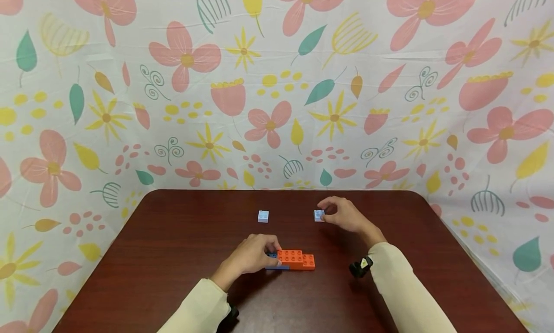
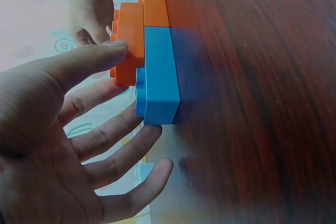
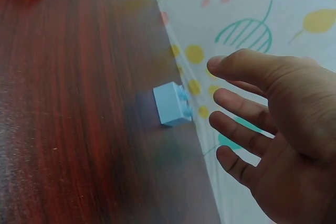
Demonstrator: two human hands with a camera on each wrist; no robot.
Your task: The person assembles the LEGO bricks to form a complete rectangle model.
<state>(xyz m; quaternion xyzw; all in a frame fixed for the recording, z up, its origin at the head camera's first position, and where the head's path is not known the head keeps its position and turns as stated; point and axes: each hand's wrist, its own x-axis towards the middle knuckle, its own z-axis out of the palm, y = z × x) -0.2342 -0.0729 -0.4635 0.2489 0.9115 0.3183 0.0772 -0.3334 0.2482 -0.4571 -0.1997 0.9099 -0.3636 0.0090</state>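
Brick assembly (image 1: 295, 258) on table (image 1: 182, 236), before two single bricks (image 1: 263, 216).

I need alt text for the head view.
A person's left hand holds joined orange and blue bricks on a dark table; the right hand is at a pale blue brick farther back. Another pale blue brick sits left of it; flowered cloth hangs behind.

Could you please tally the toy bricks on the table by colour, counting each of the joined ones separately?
Orange bricks: 2
Blue brick: 1
Light blue bricks: 2
Total: 5
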